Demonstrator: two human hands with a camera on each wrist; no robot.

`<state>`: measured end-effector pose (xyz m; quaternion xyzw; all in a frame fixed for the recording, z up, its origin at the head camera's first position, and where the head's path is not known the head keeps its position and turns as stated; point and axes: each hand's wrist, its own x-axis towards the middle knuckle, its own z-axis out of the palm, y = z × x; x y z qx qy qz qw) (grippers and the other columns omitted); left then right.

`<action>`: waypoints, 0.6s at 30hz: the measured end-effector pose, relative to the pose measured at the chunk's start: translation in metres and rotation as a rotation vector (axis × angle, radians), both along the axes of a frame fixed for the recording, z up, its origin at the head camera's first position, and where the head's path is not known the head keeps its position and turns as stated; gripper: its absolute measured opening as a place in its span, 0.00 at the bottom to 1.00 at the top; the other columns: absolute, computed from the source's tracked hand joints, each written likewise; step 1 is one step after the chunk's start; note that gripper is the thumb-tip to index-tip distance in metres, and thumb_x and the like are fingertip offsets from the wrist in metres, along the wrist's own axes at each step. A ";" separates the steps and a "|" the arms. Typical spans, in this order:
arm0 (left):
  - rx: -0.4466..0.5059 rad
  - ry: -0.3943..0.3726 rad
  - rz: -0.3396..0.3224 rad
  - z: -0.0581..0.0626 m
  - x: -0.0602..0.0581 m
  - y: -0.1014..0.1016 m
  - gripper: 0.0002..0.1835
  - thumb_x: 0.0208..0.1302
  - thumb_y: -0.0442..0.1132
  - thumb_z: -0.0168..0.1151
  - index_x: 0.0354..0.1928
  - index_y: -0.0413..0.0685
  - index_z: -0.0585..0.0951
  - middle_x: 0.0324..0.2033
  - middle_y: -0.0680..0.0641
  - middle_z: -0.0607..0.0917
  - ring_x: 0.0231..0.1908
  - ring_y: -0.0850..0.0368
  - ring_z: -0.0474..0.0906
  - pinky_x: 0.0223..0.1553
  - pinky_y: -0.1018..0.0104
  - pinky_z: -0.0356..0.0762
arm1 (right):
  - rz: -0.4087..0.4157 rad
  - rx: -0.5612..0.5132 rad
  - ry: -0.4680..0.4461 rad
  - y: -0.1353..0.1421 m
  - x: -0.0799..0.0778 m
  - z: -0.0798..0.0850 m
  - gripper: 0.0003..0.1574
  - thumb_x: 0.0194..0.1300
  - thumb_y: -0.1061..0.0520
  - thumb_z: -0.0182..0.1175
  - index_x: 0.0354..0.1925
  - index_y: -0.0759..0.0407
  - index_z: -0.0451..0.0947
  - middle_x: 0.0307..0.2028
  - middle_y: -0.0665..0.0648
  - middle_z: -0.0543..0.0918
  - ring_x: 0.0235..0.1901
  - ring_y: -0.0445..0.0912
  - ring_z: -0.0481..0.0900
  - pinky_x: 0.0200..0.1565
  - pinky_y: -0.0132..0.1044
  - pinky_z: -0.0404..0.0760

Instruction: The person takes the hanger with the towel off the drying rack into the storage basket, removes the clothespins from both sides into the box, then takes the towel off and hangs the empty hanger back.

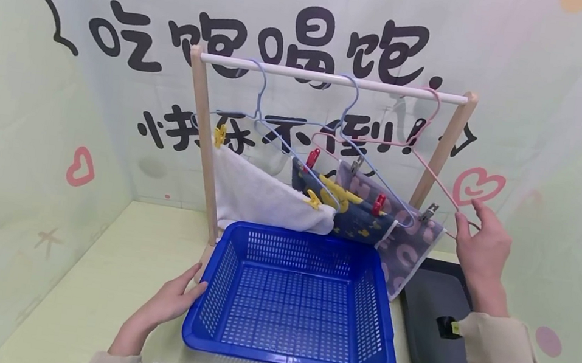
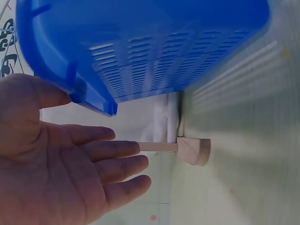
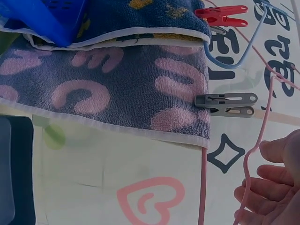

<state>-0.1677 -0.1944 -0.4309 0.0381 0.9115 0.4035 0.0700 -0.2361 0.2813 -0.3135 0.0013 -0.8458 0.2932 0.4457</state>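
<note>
At the rack's right end, my right hand holds the sloping end of a pink clothes hanger loosely between thumb and curled fingers. A purple towel with pink letters hangs from this hanger by grey clothespins. My left hand has its fingers straight, with the thumb against the rim of a blue plastic basket. Beside the purple towel, a dark blue towel with yellow figures hangs from red clothespins. A white towel hangs at the left from yellow clothespins.
A wooden rack with a white bar stands behind the basket and carries two blue hangers and the pink one. To the right lies a dark grey tray. The pale table meets a printed wall sheet at the back.
</note>
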 end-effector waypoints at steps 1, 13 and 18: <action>0.010 -0.009 0.005 -0.001 0.000 0.000 0.33 0.72 0.44 0.47 0.67 0.27 0.52 0.63 0.25 0.58 0.63 0.30 0.54 0.60 0.39 0.56 | 0.002 0.000 -0.006 0.001 -0.001 0.000 0.20 0.60 0.66 0.61 0.51 0.73 0.75 0.47 0.72 0.79 0.49 0.64 0.76 0.49 0.57 0.72; 0.303 -0.039 0.033 -0.024 -0.002 0.000 0.29 0.74 0.42 0.44 0.67 0.28 0.54 0.64 0.28 0.62 0.65 0.35 0.56 0.62 0.44 0.55 | 0.027 0.005 -0.120 0.003 -0.006 0.001 0.14 0.63 0.63 0.60 0.46 0.71 0.79 0.39 0.71 0.82 0.40 0.64 0.80 0.42 0.49 0.74; 0.477 -0.068 0.083 -0.034 -0.001 0.002 0.29 0.74 0.43 0.44 0.66 0.26 0.56 0.64 0.28 0.62 0.66 0.35 0.54 0.64 0.45 0.52 | 0.035 0.025 -0.098 0.003 -0.006 0.001 0.11 0.62 0.65 0.61 0.42 0.72 0.80 0.34 0.71 0.82 0.35 0.63 0.80 0.36 0.40 0.68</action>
